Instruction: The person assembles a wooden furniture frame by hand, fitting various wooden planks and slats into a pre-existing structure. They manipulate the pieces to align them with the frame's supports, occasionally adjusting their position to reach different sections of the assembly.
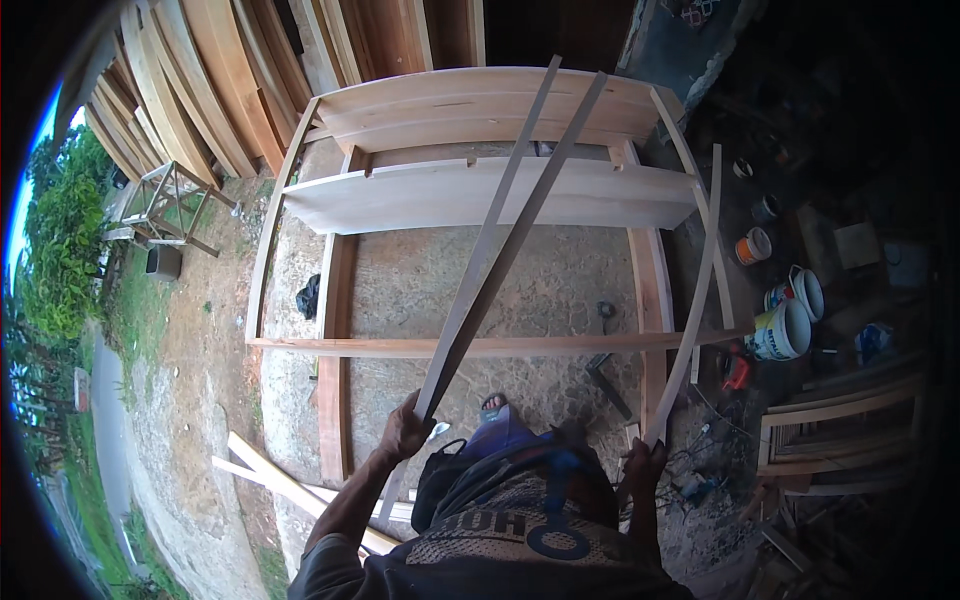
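Note:
My left hand (pixel 407 428) is closed round two long thin wooden strips (pixel 545 185), which slant up and away to the right over a large wooden frame (pixel 540 346). Another long strip (pixel 700 290) rises from my right hand (pixel 643 462), whose fingers are wrapped round its lower end. That strip passes over the right end of the frame's near rail. Toward the frame's far side lie two wide pale boards; the nearer board (pixel 490 195) has small notches in its far edge. Two supporting beams (pixel 337 290) run beneath the frame.
Tall planks (pixel 190 90) lean at the far left near a wooden stand (pixel 165 205). Paint buckets (pixel 780 332) and a red tool (pixel 735 372) sit at right, beyond which are stacked wooden frames (pixel 835 430). A dark metal square (pixel 608 385) lies on the ground. Loose strips (pixel 285 485) lie at lower left.

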The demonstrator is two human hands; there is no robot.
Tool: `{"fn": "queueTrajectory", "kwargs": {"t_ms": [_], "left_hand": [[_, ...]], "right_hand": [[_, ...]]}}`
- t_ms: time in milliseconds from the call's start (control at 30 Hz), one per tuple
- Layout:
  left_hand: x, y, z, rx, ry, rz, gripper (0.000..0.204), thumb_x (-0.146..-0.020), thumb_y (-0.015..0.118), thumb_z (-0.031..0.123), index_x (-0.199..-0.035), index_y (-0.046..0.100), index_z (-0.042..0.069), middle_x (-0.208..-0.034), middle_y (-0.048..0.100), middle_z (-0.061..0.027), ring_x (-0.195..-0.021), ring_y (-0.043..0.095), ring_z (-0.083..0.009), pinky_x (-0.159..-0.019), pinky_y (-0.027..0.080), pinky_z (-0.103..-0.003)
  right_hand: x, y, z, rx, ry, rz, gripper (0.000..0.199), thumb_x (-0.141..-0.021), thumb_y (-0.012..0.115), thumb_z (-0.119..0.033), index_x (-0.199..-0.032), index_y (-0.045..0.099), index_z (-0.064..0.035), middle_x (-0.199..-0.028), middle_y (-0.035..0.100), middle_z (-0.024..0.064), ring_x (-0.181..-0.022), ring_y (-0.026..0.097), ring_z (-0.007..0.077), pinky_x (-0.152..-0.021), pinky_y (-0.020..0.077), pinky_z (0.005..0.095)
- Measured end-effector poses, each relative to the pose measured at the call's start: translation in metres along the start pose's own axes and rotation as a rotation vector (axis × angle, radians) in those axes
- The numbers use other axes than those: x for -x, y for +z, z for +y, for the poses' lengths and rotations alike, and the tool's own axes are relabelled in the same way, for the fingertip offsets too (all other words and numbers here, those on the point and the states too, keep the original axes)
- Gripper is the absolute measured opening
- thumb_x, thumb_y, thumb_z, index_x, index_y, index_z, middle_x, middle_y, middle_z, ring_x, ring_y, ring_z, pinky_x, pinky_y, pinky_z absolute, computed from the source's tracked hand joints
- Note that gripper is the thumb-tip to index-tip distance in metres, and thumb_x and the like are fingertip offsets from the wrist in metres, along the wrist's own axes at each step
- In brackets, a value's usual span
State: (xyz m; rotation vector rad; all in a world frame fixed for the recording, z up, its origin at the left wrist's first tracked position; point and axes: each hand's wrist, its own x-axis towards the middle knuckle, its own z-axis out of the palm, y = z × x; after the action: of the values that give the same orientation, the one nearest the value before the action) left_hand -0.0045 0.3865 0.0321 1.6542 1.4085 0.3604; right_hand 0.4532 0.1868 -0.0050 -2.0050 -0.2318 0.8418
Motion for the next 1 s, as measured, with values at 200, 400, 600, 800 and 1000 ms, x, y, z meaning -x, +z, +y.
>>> {"fn": "queueTrajectory", "kwargs": {"t_ms": [200, 400, 600, 800, 1000], "left_hand": [[-0.026, 0.001, -0.049, 0.017, -0.078, 0.152, 0.057, -0.080, 0.069, 0.012, -0.134, 0.053, 0.007, -0.111, 0.069, -0.0199, -0.105, 0.068, -0.0338, -0.088, 0.053, -0.043], [-0.058, 0.031, -0.085, 0.203, -0.252, 0.156, 0.052, -0.078, 0.066, 0.007, -0.129, 0.056, 0.004, -0.104, 0.068, -0.0124, -0.095, 0.065, -0.0196, -0.083, 0.052, -0.035], [-0.076, 0.062, -0.107, 0.303, -0.179, 0.355, 0.040, -0.078, 0.065, 0.008, -0.116, 0.057, 0.001, -0.079, 0.060, -0.0040, -0.070, 0.059, -0.0142, -0.060, 0.050, -0.031], [-0.089, 0.078, -0.108, 0.450, -0.288, 0.339, 0.033, -0.079, 0.067, 0.006, -0.110, 0.056, 0.003, -0.073, 0.059, -0.0034, -0.060, 0.060, -0.0155, -0.053, 0.052, -0.032], [-0.092, 0.078, -0.142, 0.551, -0.382, 0.251, 0.035, -0.077, 0.070, 0.008, -0.109, 0.056, 0.004, -0.084, 0.060, -0.0018, -0.071, 0.057, -0.0133, -0.061, 0.048, -0.031]], "right_hand": [[-0.023, 0.042, -0.022, -0.019, -0.037, -0.192, 0.023, -0.087, 0.064, -0.021, -0.093, 0.053, -0.0022, -0.068, 0.054, 0.0048, -0.045, 0.053, 0.0143, -0.041, 0.0437, 0.0307], [-0.079, 0.060, -0.025, 0.015, -0.040, -0.328, 0.024, -0.088, 0.064, -0.023, -0.093, 0.053, -0.0032, -0.067, 0.054, 0.0056, -0.047, 0.057, 0.0171, -0.043, 0.0486, 0.0332], [-0.120, 0.074, -0.047, -0.052, 0.000, -0.402, 0.019, -0.090, 0.062, -0.019, -0.092, 0.052, -0.0037, -0.065, 0.052, 0.0050, -0.046, 0.056, 0.0178, -0.043, 0.0473, 0.0333], [-0.159, 0.057, -0.050, -0.046, 0.059, -0.408, 0.016, -0.090, 0.060, -0.017, -0.093, 0.052, -0.0044, -0.066, 0.053, 0.0050, -0.046, 0.055, 0.0175, -0.042, 0.0455, 0.0323], [-0.203, 0.048, -0.025, 0.164, -0.005, -0.371, 0.020, -0.091, 0.059, -0.022, -0.099, 0.056, -0.0042, -0.071, 0.057, 0.0062, -0.053, 0.061, 0.0191, -0.047, 0.0471, 0.0339]]}}
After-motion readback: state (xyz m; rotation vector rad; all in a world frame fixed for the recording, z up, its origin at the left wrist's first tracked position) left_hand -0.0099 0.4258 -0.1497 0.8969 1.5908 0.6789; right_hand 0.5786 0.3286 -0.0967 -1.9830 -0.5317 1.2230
